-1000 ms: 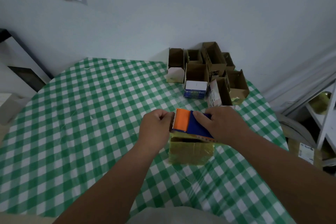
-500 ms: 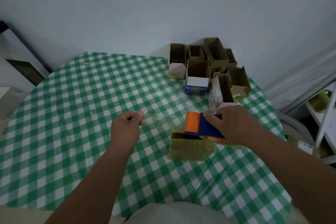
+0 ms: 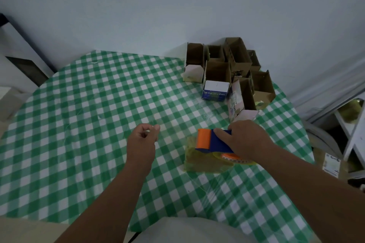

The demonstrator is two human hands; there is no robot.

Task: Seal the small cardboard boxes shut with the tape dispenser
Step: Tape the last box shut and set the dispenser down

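My right hand (image 3: 245,138) grips the blue and orange tape dispenser (image 3: 212,141) and holds it on top of a small cardboard box (image 3: 203,162) wrapped in yellowish tape. My left hand (image 3: 143,140) is to the left of the box, pinching the free end of a clear tape strip (image 3: 177,134) between thumb and fingers. The strip stretches faintly from that hand to the dispenser's orange roller.
A cluster of open small cardboard boxes (image 3: 227,71) stands at the far right of the round table (image 3: 79,124) with the green checked cloth, against the wall. A white shelf (image 3: 353,134) stands off the table's right edge.
My left hand has pulled away from the dispenser to the left, drawing out a length of clear tape. My right hand and the dispenser stayed on the box.
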